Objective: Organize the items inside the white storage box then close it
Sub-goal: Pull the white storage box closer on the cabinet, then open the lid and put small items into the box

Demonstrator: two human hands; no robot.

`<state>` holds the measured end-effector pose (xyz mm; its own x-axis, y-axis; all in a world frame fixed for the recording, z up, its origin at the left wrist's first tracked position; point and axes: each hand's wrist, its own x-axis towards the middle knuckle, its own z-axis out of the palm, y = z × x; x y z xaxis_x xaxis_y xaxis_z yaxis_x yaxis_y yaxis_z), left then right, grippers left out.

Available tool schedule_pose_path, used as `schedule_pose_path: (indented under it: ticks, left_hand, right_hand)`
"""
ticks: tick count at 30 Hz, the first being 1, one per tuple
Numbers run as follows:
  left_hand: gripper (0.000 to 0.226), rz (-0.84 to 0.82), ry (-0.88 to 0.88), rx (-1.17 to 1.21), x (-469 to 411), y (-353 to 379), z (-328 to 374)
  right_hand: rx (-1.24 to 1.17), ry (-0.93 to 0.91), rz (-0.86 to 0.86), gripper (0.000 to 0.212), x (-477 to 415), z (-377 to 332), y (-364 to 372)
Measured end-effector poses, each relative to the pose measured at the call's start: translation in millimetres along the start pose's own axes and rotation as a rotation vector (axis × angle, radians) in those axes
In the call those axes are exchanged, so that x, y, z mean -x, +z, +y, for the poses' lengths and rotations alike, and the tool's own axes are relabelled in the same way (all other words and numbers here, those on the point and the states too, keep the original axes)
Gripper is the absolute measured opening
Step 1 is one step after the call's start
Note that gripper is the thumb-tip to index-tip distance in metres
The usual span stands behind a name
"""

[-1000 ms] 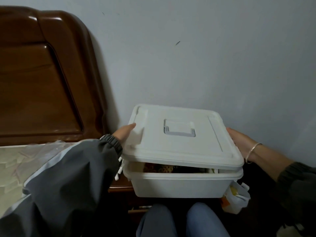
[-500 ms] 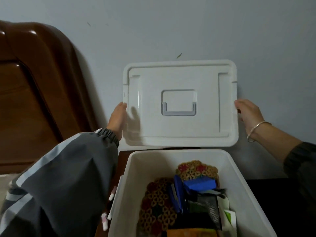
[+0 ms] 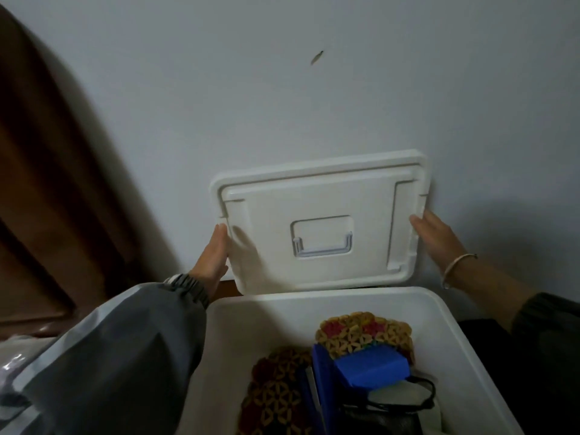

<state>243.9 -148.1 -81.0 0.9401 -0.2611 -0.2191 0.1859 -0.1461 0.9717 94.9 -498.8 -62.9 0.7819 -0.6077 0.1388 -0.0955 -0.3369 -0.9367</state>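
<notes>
The white storage box stands open in front of me. Inside it lie two woven patterned mats, a blue packet, a blue flat item and a black cable on a white object. The white lid, with its recessed handle facing me, stands upright behind the box, close to the wall. My left hand holds the lid's left edge and my right hand holds its right edge. Only the thumbs show in front; the fingers are hidden behind the lid.
A brown wooden headboard fills the left side. The pale wall rises right behind the lid. A strip of brown wooden surface shows under the lid, and pale bedding lies at the lower left.
Both hands lifted the lid off the box and tipped it upright. It has since come down lower behind the box, by the wall. The box's contents are now uncovered.
</notes>
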Motion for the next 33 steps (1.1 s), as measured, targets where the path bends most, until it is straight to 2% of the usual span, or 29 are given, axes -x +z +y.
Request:
schedule_pose_path:
  ticks: [6,9,13,16,19,24,28,33]
  left_hand:
    - [0.066,-0.053,-0.115,0.015,-14.2,-1.5,-23.2]
    - [0.064,-0.072,-0.137,0.027,-16.5,0.4,-27.3]
    - [0.067,-0.062,-0.089,-0.236,-22.3,8.2,-26.2]
    - [0.067,-0.033,-0.043,-0.388,-20.8,9.3,-26.3]
    - [0.065,0.006,0.041,-0.465,-12.8,3.4,-22.0]
    - [0.063,0.078,0.157,-0.54,17.7,-9.5,-9.1]
    - [0.058,0.093,0.264,-0.545,57.5,-13.8,-7.5]
    - [0.06,0.101,0.308,-0.615,111.4,-16.9,-26.3]
  right_hand:
    - [0.03,0.162,-0.095,0.04,-15.1,32.8,18.4]
    - [-0.013,0.278,-0.17,0.051,-21.2,51.4,22.2]
    - [0.039,0.347,-0.271,0.074,-28.9,64.4,22.0]
    - [0.065,0.332,-0.276,0.066,-25.9,60.2,20.3]
    - [0.167,0.256,-0.209,0.062,-12.9,45.0,12.2]
    - [0.195,0.001,-0.026,0.046,25.7,-0.7,-2.6]
    - [0.183,-0.157,-0.058,0.035,79.1,-32.2,-5.2]
    - [0.366,-0.426,-0.158,0.026,149.3,-49.5,8.2]
